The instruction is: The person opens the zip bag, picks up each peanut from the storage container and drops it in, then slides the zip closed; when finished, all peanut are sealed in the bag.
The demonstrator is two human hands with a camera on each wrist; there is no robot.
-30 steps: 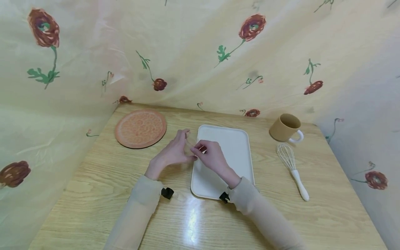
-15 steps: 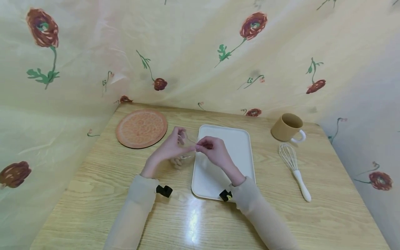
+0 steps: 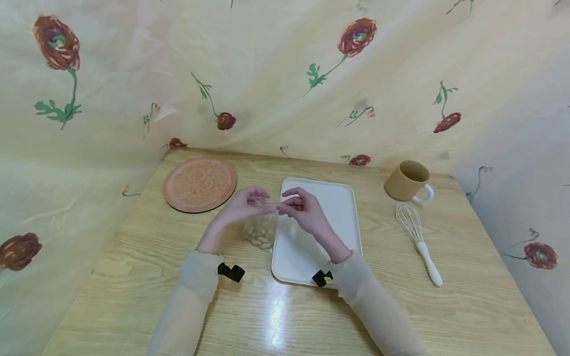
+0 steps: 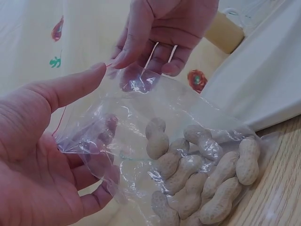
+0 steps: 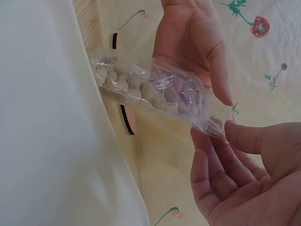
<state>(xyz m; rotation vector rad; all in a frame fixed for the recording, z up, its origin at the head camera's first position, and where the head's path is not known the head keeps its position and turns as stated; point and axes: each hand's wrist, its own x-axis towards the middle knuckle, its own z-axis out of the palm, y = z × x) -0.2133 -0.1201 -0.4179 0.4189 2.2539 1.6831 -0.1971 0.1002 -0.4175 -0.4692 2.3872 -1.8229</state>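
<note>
A clear zip-top plastic bag of peanuts hangs over the table beside the tray's left edge. In the left wrist view, several unshelled peanuts lie in the bag's lower part. My left hand holds the bag's mouth at one side, fingers curled behind the film and thumb stretched along the top. With thumb and forefinger, my right hand pinches the other end of the mouth, as the right wrist view shows; its other fingers are loosely bent. A thin red line runs along the bag's top edge.
Under my right forearm lies a white rectangular tray. A round orange patterned mat is at the back left. On the right are a tan mug with a white handle and a white whisk. Floral cloth borders the table.
Both hands have risen slightly and turned, and the peanuts now show below my left hand. The top edge of the bag has straightened between the two hands.
</note>
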